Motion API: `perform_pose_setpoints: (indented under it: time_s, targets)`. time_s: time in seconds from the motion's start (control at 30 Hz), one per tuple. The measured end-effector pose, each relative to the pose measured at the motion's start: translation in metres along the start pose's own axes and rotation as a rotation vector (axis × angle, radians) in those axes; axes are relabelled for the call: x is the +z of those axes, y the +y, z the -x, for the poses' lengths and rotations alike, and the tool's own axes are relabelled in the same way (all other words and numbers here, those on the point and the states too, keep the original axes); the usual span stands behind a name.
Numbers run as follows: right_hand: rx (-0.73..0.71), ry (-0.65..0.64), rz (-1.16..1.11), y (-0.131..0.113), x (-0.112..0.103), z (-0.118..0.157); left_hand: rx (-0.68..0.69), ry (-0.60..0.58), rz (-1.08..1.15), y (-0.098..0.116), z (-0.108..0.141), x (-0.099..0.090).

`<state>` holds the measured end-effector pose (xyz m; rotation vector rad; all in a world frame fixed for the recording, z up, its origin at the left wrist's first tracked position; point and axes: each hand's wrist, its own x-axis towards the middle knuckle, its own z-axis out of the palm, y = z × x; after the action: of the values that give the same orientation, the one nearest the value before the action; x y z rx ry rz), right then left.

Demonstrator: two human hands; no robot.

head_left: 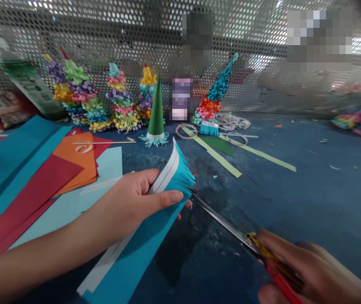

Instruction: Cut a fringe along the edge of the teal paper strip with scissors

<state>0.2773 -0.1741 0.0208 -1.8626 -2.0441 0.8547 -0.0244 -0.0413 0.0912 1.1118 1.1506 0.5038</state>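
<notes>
one bare left forearm (47, 249), unsleeved where visible: extended from the lower left edge up toward the centre, slanted rightward. one bare left hand (133, 202): closed in a pinching grip; the thumb (164, 200) is laid nearly straight and pointed right, the index finger (151, 174) is bent above it, and two fingertips (188, 204) are shown from beneath. one bare right hand (310, 270), slightly blurred: placed lower right, well apart from the left, fingers curled in a grip; partly cut off by the edge of view.
</notes>
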Motion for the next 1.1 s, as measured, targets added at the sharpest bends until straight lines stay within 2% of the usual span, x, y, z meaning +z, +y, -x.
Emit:
perform_pose_setpoints:
  time_s: [0.07,0.23,0.43,0.53,0.67,0.8,1.1]
  targets:
    - [-0.047,-0.010,-0.027,0.002,0.004,0.000,0.013,-0.029,-0.018,-0.003,0.000,0.001]
    - [-0.153,-0.046,-0.045,-0.002,0.006,-0.009,-0.005,0.004,-0.130,-0.009,0.003,0.003]
    - [-0.189,-0.037,-0.045,-0.002,0.007,-0.007,-0.032,-0.101,-0.016,-0.009,0.004,0.003]
    - [-0.176,-0.036,-0.052,-0.005,0.004,-0.008,-0.031,-0.090,-0.061,-0.009,0.003,0.002]
    - [-0.113,-0.124,-0.094,-0.012,-0.002,-0.013,0.014,-0.103,-0.068,-0.009,0.002,0.001]
    - [-0.073,-0.159,-0.139,-0.012,-0.003,-0.013,0.033,-0.111,-0.079,-0.007,0.002,-0.001]
    - [-0.003,-0.192,-0.053,-0.013,-0.004,-0.014,0.017,-0.109,-0.035,-0.010,0.002,0.001]
